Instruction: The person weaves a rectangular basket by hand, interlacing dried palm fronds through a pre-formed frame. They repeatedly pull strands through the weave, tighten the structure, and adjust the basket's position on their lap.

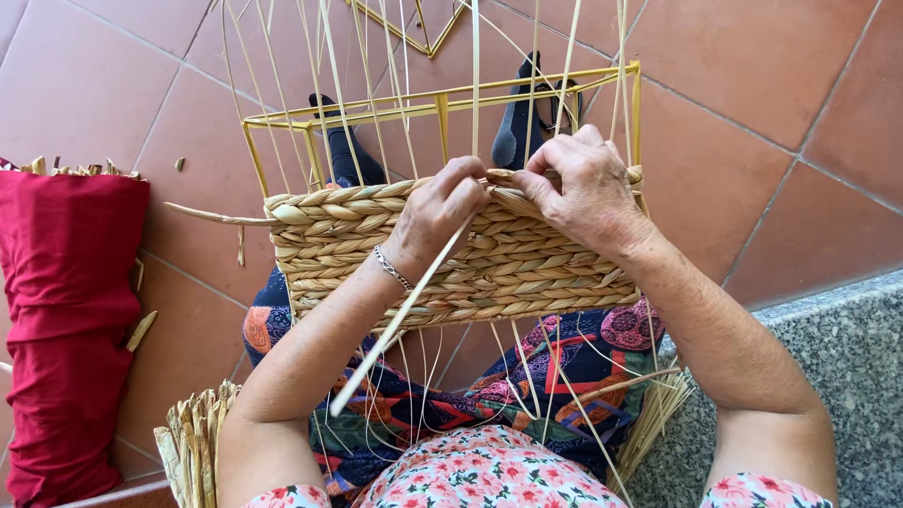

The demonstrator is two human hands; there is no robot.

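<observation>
The half-woven basket sat across the person's lap, its braided straw wall built up in thick rows around a yellow metal frame that stuck out past the finished part. Both hands were right at the top row. The left hand was pinched shut on a flat pale strand that ran back down toward the lap, so it looked like that one was being kept taut while it got tucked in. The right hand was closed on the braid's top edge just beside it, fingertips nearly touching the left ones, probably pressing the row down so it stayed tight. Lots of thin upright straws rose through the frame and crossed in front of everything, which made the exact grip hard to read. Loose ends hung under the basket over a patterned skirt. Further out, 2 feet in dark socks rested on the terracotta tile floor past the frame. A red cloth bundle lay off to the left with straw bits poking out on top, a bunch of cut straw stood near the left elbow, and a grey stone ledge ran along the right.
</observation>
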